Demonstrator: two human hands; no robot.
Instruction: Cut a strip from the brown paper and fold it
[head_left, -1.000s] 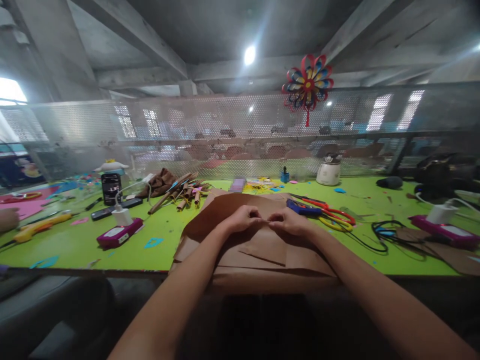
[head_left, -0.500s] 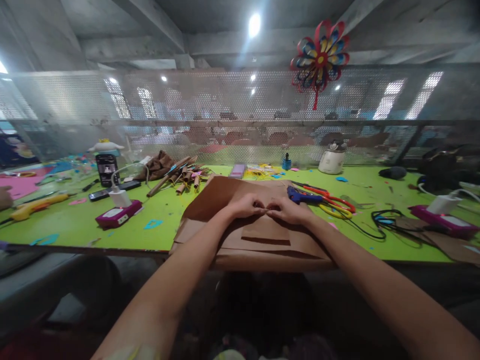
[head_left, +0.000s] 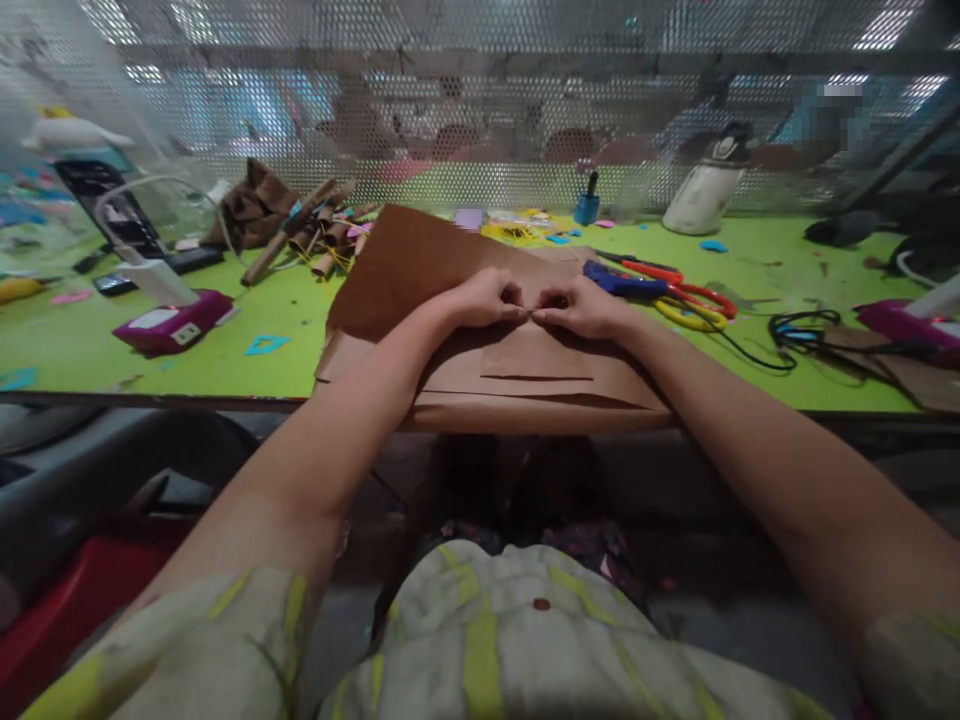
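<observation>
Fingers of both our hands curl under and pinch the top edge of a small folded flap of brown paper (head_left: 525,365), thumb tips nearly meeting. Our forearms reach straight out over the near edge of the green table (head_left: 247,340). Left hand (head_left: 487,298) and right hand (head_left: 577,306) rest knuckles-up on the paper, which overhangs that edge. Scissors (head_left: 679,295) lie just right of the paper. Compared with a second ago, our head has tipped down; the hands keep their grip.
</observation>
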